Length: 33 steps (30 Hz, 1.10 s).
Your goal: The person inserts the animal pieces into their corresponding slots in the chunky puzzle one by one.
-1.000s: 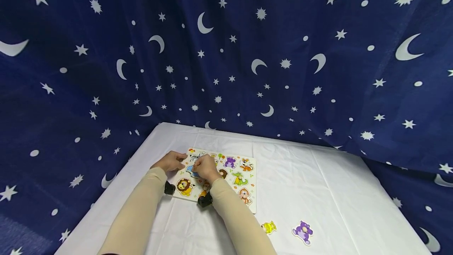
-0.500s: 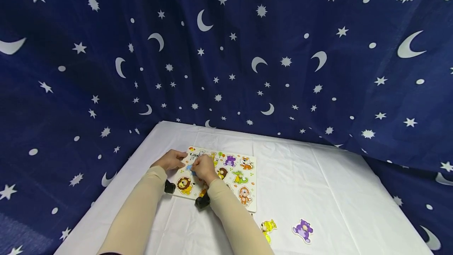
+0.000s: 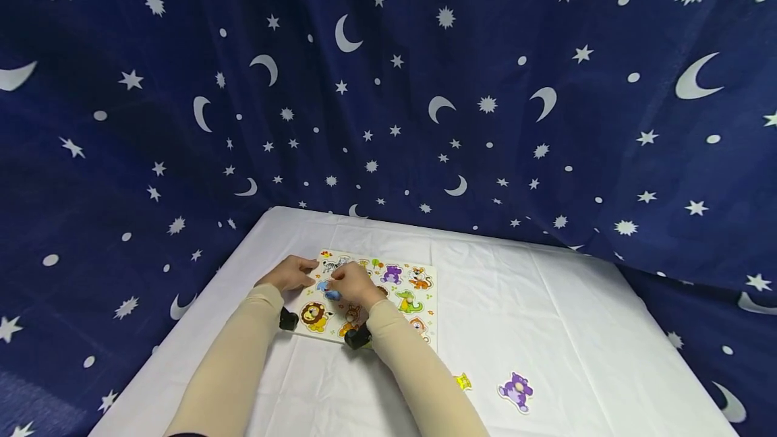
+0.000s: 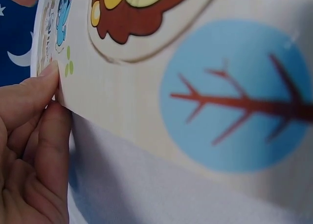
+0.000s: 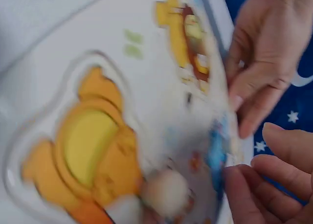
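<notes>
A wooden peg puzzle board (image 3: pixel 432 315) with animal pieces lies on the table. My left hand (image 3: pixel 288 273) holds its left edge, with the thumb (image 4: pixel 46 82) on top and the fingers (image 4: pixel 53 136) against the side. My right hand (image 3: pixel 357 284) hovers over the blue elephant piece (image 3: pixel 328 290), fingertips close to it. In the right wrist view its thumb (image 5: pixel 279 138) stands apart from the fingers and nothing shows between them. A lion piece (image 3: pixel 313 316) and an orange kangaroo-like piece (image 3: pixel 350 319) sit nearer the front edge.
On the white cloth (image 3: pixel 534 329) right of the board lies a purple hippo piece (image 3: pixel 516 392). A yellow piece (image 3: pixel 463 382) is partly hidden by my right forearm. A dark blue star-patterned curtain (image 3: pixel 388 86) hangs behind the table.
My right hand has drawn slightly right off the elephant piece, which shows more now. The right forearm covers more of the yellow piece and the monkey. My left hand keeps its place.
</notes>
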Each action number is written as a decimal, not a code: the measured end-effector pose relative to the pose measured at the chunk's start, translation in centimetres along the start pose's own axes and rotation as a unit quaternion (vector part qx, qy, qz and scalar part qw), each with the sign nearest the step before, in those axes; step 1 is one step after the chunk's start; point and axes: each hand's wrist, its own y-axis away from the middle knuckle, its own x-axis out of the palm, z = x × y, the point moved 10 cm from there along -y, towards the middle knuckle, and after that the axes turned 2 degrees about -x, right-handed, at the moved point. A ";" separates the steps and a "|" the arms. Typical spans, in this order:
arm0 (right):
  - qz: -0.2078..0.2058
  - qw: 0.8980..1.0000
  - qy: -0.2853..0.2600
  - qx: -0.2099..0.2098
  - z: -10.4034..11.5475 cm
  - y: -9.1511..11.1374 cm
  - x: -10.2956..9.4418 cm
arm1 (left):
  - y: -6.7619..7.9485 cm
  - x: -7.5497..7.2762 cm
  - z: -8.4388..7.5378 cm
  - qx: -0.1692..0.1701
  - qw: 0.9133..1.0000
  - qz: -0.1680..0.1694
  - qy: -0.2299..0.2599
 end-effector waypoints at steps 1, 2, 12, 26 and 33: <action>0.005 1.000 -0.005 0.002 0.0 0.1 -0.3 | 0.0 0.0 0.1 -0.002 1.000 -0.001 0.002; 0.010 1.000 -0.017 0.008 -0.1 0.3 -0.6 | 0.0 0.1 0.2 -0.004 1.000 -0.002 0.001; 0.014 0.999 -0.045 0.000 -0.9 1.8 -6.0 | 0.2 0.7 0.7 -0.029 0.999 -0.002 0.027; -0.025 0.999 -0.041 0.024 -7.0 7.4 -14.6 | 0.4 0.4 0.2 -0.019 1.000 -0.005 0.011; -0.032 0.999 -0.022 0.036 -9.6 10.1 -15.6 | 0.0 -0.2 0.4 -0.020 1.000 -0.008 0.009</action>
